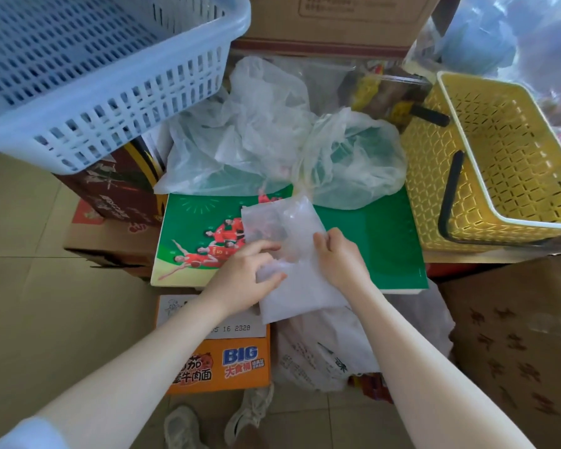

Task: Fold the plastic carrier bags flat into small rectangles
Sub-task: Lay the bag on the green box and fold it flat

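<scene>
Head view shows one bag (289, 254) lying on the green box (370, 241), near the middle of the picture. It is already flattened into a long strip that runs from 11 o'clock to 6 o'clock, and its near end hangs a little over the front edge of the box.

The left hand (246, 270) is on the strip at its 9 o'clock side. Its fingers lie across the plastic and the thumb is curled under the edge, so it seems to pinch a layer there. The right hand (337, 257) is at the 3 o'clock side of the strip, with fingers bent together onto the edge of the plastic; I judge that it grips this edge, but the fingertips are hidden.

In my judgement this bag is about half done: it is narrow and flat, but not yet a small rectangle, so the folds along its length are left.

At 12 o'clock from the hands there is a pile of crumpled bags (272, 134), not folded at all. More plastic (324, 348) lies below the box at 6 o'clock; I cannot tell if it is folded. I see no finished rectangles, so most of the task is left.
</scene>
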The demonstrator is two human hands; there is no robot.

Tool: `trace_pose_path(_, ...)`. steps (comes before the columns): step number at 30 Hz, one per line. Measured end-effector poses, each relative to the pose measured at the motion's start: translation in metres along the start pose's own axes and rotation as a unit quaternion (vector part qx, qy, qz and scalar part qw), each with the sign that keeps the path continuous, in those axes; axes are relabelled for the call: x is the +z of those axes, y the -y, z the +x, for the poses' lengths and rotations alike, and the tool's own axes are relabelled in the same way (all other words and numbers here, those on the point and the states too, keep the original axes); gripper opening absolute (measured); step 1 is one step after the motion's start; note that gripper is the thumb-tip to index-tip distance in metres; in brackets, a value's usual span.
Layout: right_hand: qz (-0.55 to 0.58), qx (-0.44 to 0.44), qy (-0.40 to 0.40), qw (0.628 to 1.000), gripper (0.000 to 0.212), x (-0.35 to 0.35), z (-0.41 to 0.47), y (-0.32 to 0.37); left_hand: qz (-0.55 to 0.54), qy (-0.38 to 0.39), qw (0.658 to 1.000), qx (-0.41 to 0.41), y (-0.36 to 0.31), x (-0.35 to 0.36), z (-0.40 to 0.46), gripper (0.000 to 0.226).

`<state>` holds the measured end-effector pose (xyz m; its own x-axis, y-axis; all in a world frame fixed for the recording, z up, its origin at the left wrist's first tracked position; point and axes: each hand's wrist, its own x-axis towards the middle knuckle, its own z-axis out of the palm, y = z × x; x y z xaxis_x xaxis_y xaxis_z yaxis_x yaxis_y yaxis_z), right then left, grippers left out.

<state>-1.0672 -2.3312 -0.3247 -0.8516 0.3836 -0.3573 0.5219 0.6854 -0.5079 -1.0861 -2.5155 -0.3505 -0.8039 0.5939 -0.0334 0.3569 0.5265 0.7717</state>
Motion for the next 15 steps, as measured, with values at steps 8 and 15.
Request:
trace_pose_path(8,-0.13,0.08,-0.044,0.987,0.042,0.009,0.019,0.012,0.196,-0.076,0.976,-0.054,-0.008,0.009,0.001,0.035)
trace_pose_path(15,-0.153,0.079,-0.043,0.984,0.035,0.01,0.016,0.015,0.3,-0.044,0.948,0.093,-0.024,0.03,0.041,0.047)
